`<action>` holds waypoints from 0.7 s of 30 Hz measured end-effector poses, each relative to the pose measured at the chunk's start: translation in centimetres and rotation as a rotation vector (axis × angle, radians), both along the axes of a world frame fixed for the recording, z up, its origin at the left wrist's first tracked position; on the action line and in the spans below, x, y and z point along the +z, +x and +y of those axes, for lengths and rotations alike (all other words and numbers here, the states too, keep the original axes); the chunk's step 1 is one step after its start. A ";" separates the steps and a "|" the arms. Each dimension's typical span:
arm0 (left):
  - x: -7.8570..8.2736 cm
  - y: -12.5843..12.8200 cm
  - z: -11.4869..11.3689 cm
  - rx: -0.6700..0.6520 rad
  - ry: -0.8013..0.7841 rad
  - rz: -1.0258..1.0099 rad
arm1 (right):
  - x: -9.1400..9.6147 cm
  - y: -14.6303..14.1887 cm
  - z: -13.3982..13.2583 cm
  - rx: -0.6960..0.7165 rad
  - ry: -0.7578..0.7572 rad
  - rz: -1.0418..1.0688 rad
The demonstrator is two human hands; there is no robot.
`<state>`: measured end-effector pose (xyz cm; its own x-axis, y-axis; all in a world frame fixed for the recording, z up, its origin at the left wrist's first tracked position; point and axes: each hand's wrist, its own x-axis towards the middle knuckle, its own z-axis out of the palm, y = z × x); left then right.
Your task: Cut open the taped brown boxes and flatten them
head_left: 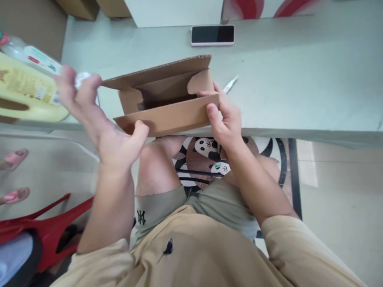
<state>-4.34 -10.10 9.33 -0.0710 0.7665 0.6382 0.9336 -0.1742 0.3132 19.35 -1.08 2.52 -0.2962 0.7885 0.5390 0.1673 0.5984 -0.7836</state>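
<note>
Pale green surface point(299, 79) spans the upper part of the head view, carrying a phone-like device point(212, 35) and a slim white tool point(231, 84). Over its near edge, a cardboard box point(167, 114) sits open toward the person. The right hand point(226, 115) grasps the box's right end; the left hand point(101, 123) spreads its fingers, thumb at the box's front. A yellow jug point(30, 85) stands farther left.

In front of me I hold a brown, rectangular corrugated-cardboard box point(170, 88), tilted, its mouth open towards me, both long flaps point(176, 114) spread, short rounded flaps point(201, 81) at either end.
</note>
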 end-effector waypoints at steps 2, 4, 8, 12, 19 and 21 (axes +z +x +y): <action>1.6 -0.3 0.9 -0.034 -0.015 0.136 | -0.3 -0.2 0.4 0.011 -0.018 0.020; 2.4 -0.2 1.9 -0.028 -0.142 0.150 | -0.3 -0.3 0.6 0.018 -0.021 0.028; 2.3 0.7 2.8 -0.014 -0.382 0.055 | -0.1 -0.3 0.2 0.006 -0.014 0.027; 1.7 1.5 2.2 0.037 -0.411 -0.073 | -0.2 -0.4 -0.3 -0.036 -0.017 0.022; 0.7 1.7 2.0 0.024 -0.482 0.029 | -1.1 -1.0 -0.3 -0.100 -0.042 0.049; 0.3 1.7 2.2 -0.021 -0.495 0.084 | -1.3 -1.0 -0.2 -0.105 -0.064 0.052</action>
<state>-2.65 -7.85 9.66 -0.0158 0.9795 0.2008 0.9571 -0.0433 0.2865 18.31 -1.26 1.20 -0.1831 0.8470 0.4991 0.1845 0.5282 -0.8288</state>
